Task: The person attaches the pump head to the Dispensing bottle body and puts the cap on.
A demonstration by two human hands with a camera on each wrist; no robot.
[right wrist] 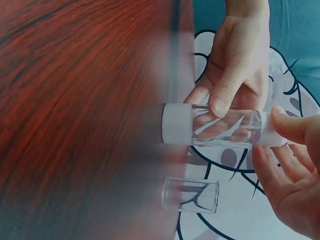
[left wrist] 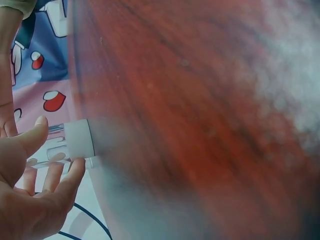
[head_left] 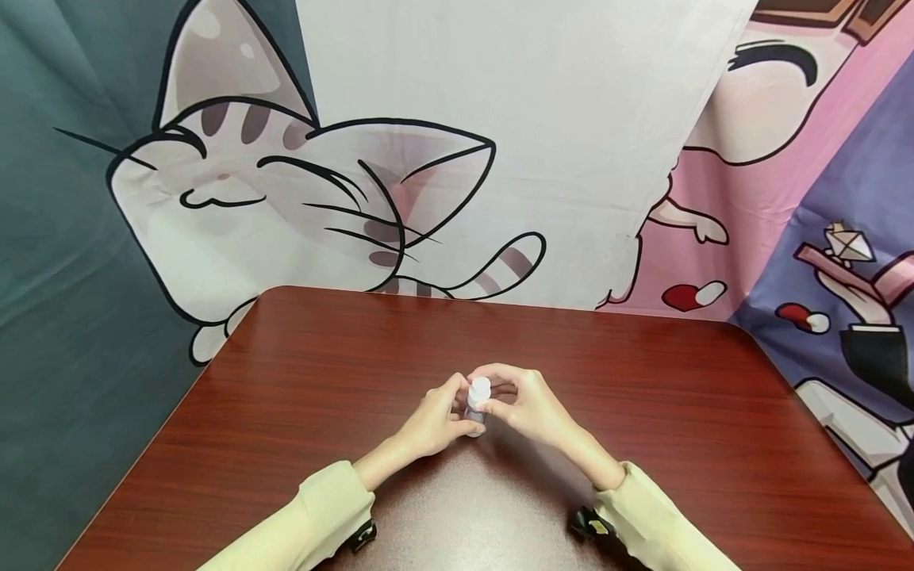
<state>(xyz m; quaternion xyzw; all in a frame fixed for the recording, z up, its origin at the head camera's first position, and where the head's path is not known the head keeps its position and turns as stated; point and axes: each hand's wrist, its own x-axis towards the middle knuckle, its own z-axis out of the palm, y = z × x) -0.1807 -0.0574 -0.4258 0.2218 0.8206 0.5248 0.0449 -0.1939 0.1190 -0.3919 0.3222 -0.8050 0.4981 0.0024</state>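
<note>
A small clear bottle point(right wrist: 235, 127) with a white base point(right wrist: 176, 124) and a white cap point(head_left: 481, 386) stands upright on the table between the hands. My left hand point(head_left: 432, 420) holds the clear body, thumb on one side and fingers on the other. With thumb and fingertips my right hand point(head_left: 531, 404) pinches the white top, as the right wrist view shows. In that view a separate clear cylinder point(right wrist: 192, 195), resembling a small glass cover, stands beside the bottle. The hands screen part of the bottle in the head view.
The reddish-brown wooden table point(head_left: 343, 341) extends around both forearms. Behind it hangs a cloth backdrop point(head_left: 571, 143) with a printed cartoon cat. Dark devices sit under the sleeves at both wrists, the right one point(head_left: 591, 523) close to the tabletop.
</note>
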